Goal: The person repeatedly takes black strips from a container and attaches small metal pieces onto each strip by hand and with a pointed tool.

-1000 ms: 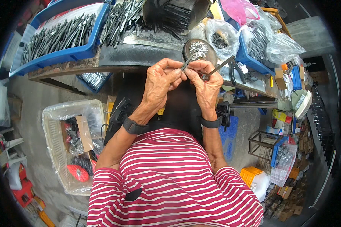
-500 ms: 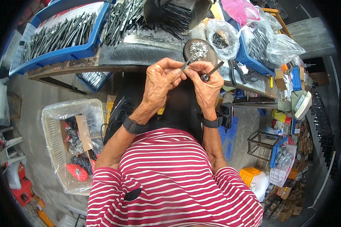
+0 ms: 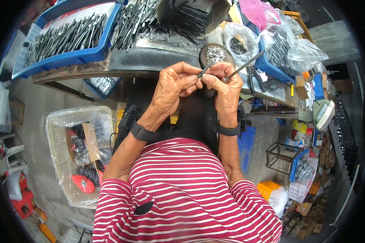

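Observation:
My left hand (image 3: pixel 175 83) is closed in a pinch on a slim dark metal strip (image 3: pixel 204 71) that points up and to the right. Beside it, my right hand (image 3: pixel 226 91) has thumb and forefinger pressed together at the strip's lower end; any small part there is hidden. The same right hand also holds a tool with a thin dark shaft (image 3: pixel 247 64), which looks like a screwdriver; its shaft sticks out to the upper right. Just beyond the fingers sits a round dish (image 3: pixel 204 60) with small shiny metal parts (image 3: pixel 215 54).
A blue tray (image 3: pixel 63 65) of dark strips stands at the bench's left, with loose strips (image 3: pixel 136 22) beside it. Black-handled pliers (image 3: pixel 251 81), a plastic bag (image 3: pixel 241 38) and a blue bin (image 3: pixel 267 65) lie to the right. A lined crate (image 3: pixel 56 162) stands on the floor.
The tool in my right hand has swung so its shaft reaches farther up and right. Both hands have shifted slightly right and remain pinched together at the strip.

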{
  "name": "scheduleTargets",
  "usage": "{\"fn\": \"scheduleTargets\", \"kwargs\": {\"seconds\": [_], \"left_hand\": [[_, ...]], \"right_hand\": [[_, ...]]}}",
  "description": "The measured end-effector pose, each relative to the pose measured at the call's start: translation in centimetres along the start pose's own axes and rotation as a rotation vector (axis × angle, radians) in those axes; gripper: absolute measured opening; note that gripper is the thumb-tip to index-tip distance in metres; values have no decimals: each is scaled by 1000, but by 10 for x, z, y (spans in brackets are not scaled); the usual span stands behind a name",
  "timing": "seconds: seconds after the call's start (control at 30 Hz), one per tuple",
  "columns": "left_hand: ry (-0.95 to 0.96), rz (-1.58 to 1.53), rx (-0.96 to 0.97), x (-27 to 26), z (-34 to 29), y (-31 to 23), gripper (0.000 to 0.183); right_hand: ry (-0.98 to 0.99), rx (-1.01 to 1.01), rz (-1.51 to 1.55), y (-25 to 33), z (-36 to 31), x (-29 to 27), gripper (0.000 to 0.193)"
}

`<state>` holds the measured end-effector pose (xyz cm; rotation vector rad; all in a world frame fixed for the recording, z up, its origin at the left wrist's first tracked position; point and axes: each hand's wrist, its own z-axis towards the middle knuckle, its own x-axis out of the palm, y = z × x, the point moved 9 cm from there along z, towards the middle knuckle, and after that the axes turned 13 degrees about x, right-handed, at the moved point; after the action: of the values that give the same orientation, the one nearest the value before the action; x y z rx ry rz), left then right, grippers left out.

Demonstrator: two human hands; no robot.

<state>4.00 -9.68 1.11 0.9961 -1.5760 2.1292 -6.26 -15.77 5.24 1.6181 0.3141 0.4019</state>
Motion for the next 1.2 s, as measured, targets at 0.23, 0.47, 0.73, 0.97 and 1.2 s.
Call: {"fn": "scheduleTargets", "kwargs": {"seconds": [0.23,0.47,0.73,0.97,1.2], "left_hand": [[-42,53,177,2,3,-9,13],[-223,294,272,1,-2,-25,11],[-218,233,304,-7,3,-25,12],[-170,69,219,-8,3,-20,10],[-182,94,213,-13,2,-25,12]], "right_hand": [[-16,34,174,-11,5,4,29],[-149,-129,32,8,-3,13,28],[-265,-446,-370,21,-19,32,23],[-190,-63,35,3,7,13,25],[-61,2,119,-10,6,24,27]]}}
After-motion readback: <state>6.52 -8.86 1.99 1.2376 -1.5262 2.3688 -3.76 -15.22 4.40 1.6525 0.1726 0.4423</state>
